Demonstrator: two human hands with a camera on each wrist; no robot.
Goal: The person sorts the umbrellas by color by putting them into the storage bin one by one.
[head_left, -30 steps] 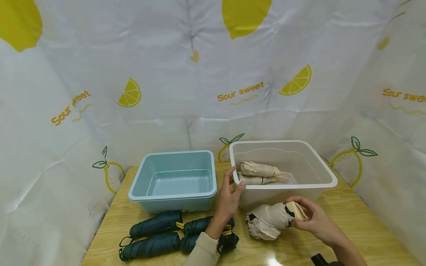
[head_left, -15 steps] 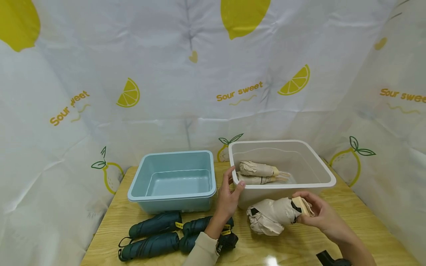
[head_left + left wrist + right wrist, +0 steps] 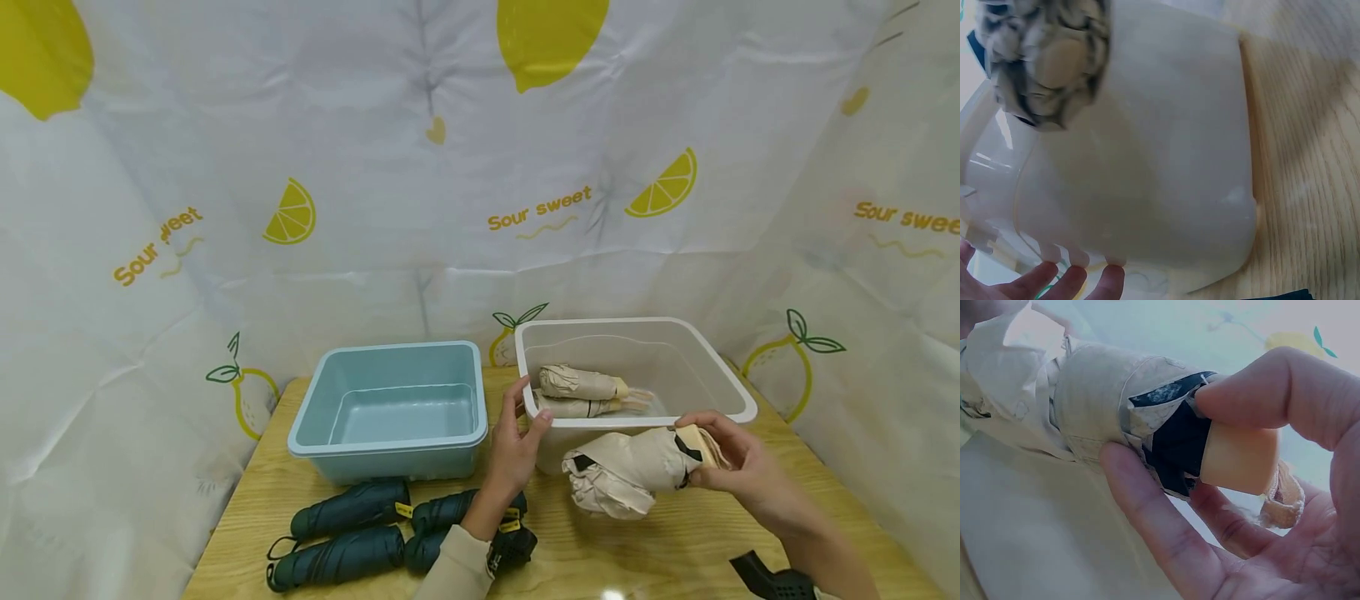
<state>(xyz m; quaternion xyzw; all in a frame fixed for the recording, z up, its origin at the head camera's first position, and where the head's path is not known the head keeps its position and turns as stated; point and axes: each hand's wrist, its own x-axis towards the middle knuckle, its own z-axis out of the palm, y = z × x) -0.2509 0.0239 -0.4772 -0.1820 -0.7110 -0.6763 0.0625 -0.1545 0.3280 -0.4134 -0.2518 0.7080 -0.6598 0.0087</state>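
My right hand [image 3: 750, 475] grips a folded beige umbrella [image 3: 630, 471] by its pale handle end, in front of the white bin [image 3: 637, 422]. In the right wrist view, thumb and fingers close round the umbrella's handle [image 3: 1241, 456], which has a short wrist strap. The umbrella is raised off the table, its loose cloth end toward the left. My left hand [image 3: 517, 442] holds the bin's near left corner, thumb at the front rim and fingers along the left side. Inside the bin lie two more beige umbrellas [image 3: 581, 382], side by side at the left.
A light blue bin [image 3: 408, 450] with nothing in it stands left of the white one. Several dark green folded umbrellas [image 3: 345, 554] lie on the wooden table [image 3: 247, 517] in front, partly hidden by the left forearm. A lemon-print sheet [image 3: 375, 275] hangs behind and at both sides.
My right hand has lifted the beige umbrella and carried it a little rightward, up toward the white bin's front rim. The left hand keeps its hold on the bin's corner.
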